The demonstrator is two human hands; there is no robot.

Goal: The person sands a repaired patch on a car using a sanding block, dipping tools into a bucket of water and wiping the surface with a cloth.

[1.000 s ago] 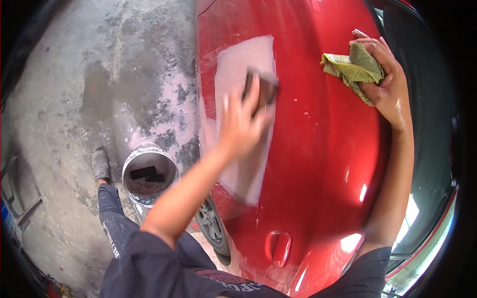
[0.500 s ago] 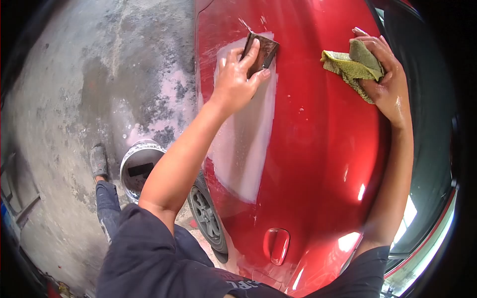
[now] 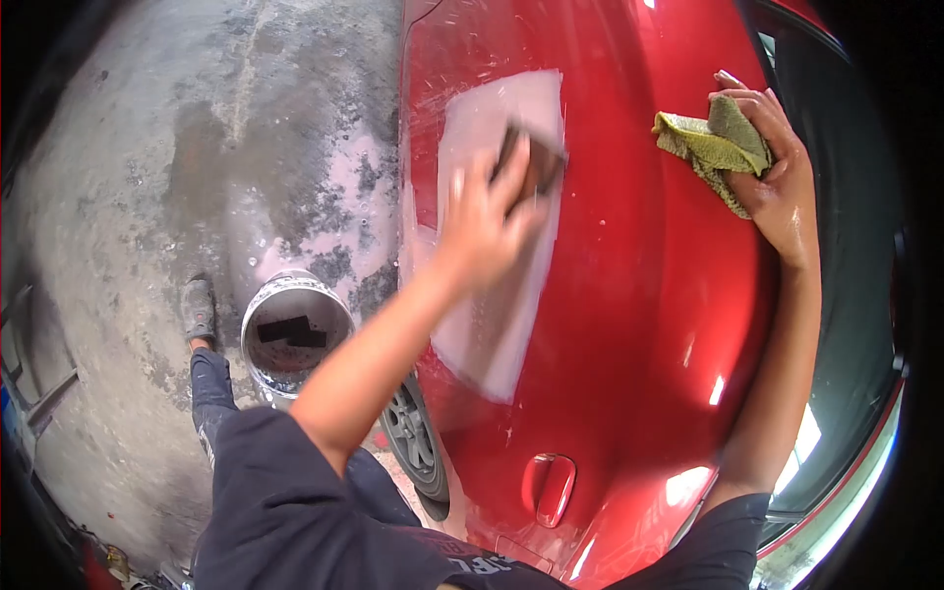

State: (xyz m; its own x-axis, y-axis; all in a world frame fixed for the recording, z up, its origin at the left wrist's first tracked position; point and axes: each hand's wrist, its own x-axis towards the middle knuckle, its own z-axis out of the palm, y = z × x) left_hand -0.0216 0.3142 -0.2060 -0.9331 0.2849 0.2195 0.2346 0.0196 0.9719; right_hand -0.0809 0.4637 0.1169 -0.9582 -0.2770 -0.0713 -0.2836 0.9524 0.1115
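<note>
My left hand (image 3: pixel 484 224), blurred by motion, is closed on a dark sanding block (image 3: pixel 543 163). The block lies against the pale whitish patch (image 3: pixel 489 339) on the red car panel (image 3: pixel 610 324), near the patch's right edge. Over at the right, a damp yellow-green cloth (image 3: pixel 710 147) is bunched in my right hand (image 3: pixel 787 192). That hand rests on the upper part of the bodywork beside the dark window, its thumb and fingers around the cloth.
A white bucket (image 3: pixel 248 339) with dark pieces inside stands on the stained concrete floor (image 3: pixel 118 246), left of the car. My shoe (image 3: pixel 199 307) is beside it. The wheel (image 3: pixel 411 438) and door handle (image 3: pixel 555 489) are nearer me. Dark window glass (image 3: pixel 855 197) borders the right.
My left hand has slid the sanding block down the patch toward me, baring the patch's upper end. My right hand keeps the cloth at nearly the same spot; the view has shifted slightly.
</note>
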